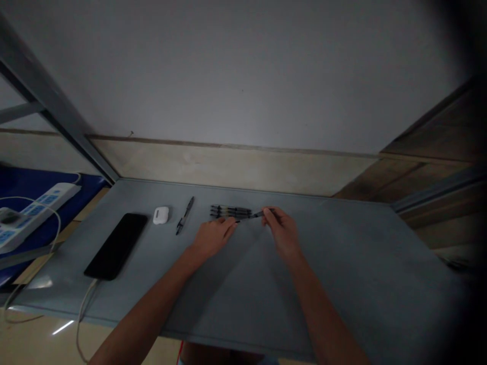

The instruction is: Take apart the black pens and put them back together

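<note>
Several dark pens (230,209) lie side by side near the back of the grey table. Just in front of them, my right hand (280,228) is closed round one end of a dark pen (256,215) that points left. My left hand (215,234) has its fingers together at the left end of the row, with a small dark tip showing at the fingertips. What the left fingers hold is too small to name. Another pen (185,215) lies at a slant further left, apart from the row.
A white earbud case (161,215) and a black phone (116,247) with a white cable lie on the grey table (342,263) at the left. Beyond the metal frame, a white power strip (38,213) rests on a blue surface. A wall stands behind the table.
</note>
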Action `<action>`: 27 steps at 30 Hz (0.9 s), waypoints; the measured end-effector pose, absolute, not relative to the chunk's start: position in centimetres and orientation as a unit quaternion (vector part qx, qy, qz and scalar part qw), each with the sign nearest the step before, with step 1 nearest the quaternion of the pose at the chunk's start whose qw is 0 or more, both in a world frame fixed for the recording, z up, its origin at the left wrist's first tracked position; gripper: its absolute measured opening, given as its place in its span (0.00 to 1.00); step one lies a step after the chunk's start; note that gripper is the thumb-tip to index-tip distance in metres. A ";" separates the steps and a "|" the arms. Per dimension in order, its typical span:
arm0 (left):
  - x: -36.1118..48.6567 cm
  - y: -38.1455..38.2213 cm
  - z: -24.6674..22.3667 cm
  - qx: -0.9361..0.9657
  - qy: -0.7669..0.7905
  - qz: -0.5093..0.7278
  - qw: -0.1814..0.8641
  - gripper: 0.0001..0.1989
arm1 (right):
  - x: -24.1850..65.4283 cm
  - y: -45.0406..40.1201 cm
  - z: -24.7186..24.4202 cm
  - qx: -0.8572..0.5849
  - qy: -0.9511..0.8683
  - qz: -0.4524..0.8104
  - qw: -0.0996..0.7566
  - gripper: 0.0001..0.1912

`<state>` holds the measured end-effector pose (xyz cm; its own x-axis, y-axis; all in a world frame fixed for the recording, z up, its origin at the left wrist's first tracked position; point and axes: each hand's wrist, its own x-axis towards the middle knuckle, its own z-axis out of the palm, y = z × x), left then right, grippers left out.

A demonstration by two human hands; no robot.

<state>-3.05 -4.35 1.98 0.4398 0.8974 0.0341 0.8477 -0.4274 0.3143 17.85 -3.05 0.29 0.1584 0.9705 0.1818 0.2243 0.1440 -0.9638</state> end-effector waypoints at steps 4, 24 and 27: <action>-2.9 -4.4 1.9 0.844 0.514 0.098 0.116 0.20 | 17.7 -3.1 0.3 -0.530 -0.534 0.392 0.529 0.16; -2.7 -4.4 1.5 0.851 0.508 0.069 0.115 0.20 | 15.9 -3.9 0.0 -0.482 -0.629 0.473 0.385 0.14; -2.7 -4.5 1.5 0.852 0.502 0.078 0.124 0.21 | 15.7 -4.0 -0.1 -0.503 -0.649 0.433 0.373 0.15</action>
<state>-2.68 -4.53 1.55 0.4841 0.8750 0.0093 0.8361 -0.4657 0.2900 15.74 -4.00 -0.08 -0.2154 0.9753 0.0488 0.3298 0.1197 -0.9364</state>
